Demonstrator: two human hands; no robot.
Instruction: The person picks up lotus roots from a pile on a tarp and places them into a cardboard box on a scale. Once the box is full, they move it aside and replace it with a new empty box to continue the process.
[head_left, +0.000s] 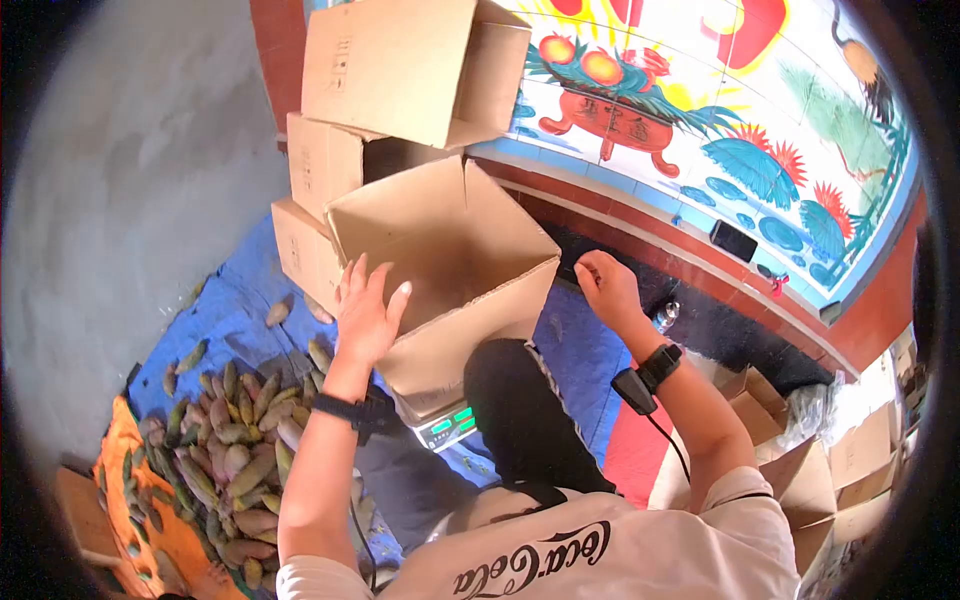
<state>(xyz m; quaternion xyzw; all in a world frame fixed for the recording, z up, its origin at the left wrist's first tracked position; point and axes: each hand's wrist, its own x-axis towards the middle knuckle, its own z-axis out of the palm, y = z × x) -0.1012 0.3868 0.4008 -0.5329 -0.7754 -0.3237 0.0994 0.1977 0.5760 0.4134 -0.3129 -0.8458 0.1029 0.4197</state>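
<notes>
An open cardboard box (470, 325) sits on a digital scale (447, 428) with lit green displays, directly in front of my knees. Its visible inner walls are bare, but the near side hides part of the bottom. My left hand (368, 312) is at the box's near-left rim, fingers spread and open. Just beyond the right corner of the box, my right hand (608, 285) is raised with its fingers curled in. Whether anything is inside those fingers is hidden. To the left, a heap of long reddish-green tubers or fruits (235, 450) lies on a blue tarp (235, 300).
More cardboard boxes (390, 75) are stacked behind the open one. An orange cloth (120, 450) lies at far left. A phone (734, 240) rests on the ledge below a painted tile wall (640, 110). Cardboard boxes (800, 480) and clear plastic (810, 410) stand at right.
</notes>
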